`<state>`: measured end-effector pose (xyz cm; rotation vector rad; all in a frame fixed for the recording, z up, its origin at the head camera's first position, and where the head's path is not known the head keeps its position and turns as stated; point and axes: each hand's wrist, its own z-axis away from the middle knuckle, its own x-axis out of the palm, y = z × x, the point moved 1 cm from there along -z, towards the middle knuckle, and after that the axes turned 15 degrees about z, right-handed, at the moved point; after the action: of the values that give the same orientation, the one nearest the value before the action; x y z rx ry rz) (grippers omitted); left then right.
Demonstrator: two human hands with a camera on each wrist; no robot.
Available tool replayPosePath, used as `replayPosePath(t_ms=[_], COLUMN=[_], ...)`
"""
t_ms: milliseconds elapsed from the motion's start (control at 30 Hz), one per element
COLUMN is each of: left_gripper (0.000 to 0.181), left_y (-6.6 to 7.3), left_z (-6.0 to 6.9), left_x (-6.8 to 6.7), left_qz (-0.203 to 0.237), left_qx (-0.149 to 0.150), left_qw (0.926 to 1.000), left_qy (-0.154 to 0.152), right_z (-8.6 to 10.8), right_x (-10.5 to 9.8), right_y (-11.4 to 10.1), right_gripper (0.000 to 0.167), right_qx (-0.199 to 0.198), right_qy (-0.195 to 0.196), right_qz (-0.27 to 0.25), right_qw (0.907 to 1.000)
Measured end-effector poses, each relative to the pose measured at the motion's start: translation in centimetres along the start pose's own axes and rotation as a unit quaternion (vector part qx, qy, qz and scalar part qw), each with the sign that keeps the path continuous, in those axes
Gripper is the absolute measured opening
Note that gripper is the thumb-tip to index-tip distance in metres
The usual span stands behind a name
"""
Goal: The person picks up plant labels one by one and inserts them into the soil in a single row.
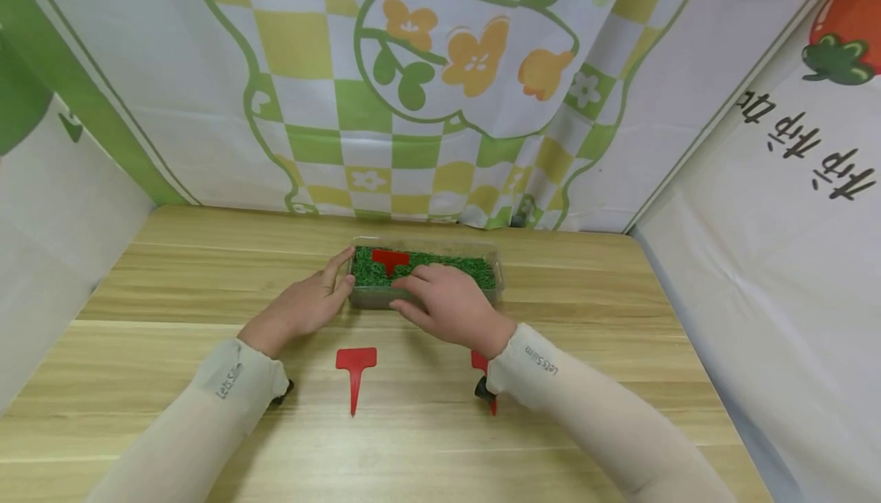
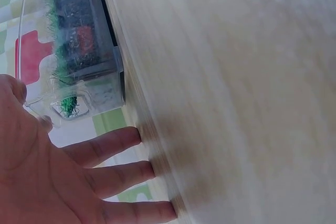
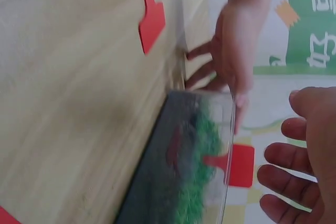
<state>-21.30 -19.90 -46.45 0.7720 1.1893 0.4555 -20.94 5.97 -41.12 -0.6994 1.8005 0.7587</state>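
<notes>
A clear plastic box with green artificial grass over a dark filling stands on the table. One red T-shaped plant label stands upright in the grass near the left end, its lower part visible through the wall. My left hand touches the box's left end with thumb and index finger; its other fingers are straight, tips at the tabletop. My right hand hovers at the box's front side, fingers loosely bent, holding nothing, apart from the label.
Another red plant label lies on the table in front of the box. A further red label lies partly hidden under my right wrist. Behind the wooden table hangs a patterned curtain, with white side walls left and right.
</notes>
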Motion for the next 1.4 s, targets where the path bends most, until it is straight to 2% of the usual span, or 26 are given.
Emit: replayPosePath(t_ms=[167,400,600,1000,1400], left_gripper=[0.066,0.066,0.065,0.065,0.065], left_y=[0.2,-0.1,0.0,0.2,0.1], left_z=[0.0,-0.2,-0.1,0.0,0.0], left_x=[0.0,0.0,0.0,0.0,0.0], left_qz=[-0.004,-0.009,-0.009,-0.004,-0.011], left_qx=[-0.001,-0.004,-0.003,-0.002,-0.001], left_qw=[1.0000,0.9999,1.0000,1.0000,0.9999], left_qy=[0.000,0.000,0.003,0.007,0.009], right_z=[0.7,1.2,1.5,1.3,1.0], right_x=[0.3,0.5,1.6,3.2,4.5], right_y=[-1.3,-3.5,-5.3,-7.4,-8.7], right_gripper=[0.040,0.047,0.053,0.071,0.081], right_qx=[-0.012,-0.023,-0.044,-0.051,-0.061], right_qy=[-0.012,-0.078,-0.100,-0.167,-0.177], right_qz=[0.002,0.014,0.025,0.000,-0.007], right_qw=[0.9999,0.9966,0.9937,0.9846,0.9824])
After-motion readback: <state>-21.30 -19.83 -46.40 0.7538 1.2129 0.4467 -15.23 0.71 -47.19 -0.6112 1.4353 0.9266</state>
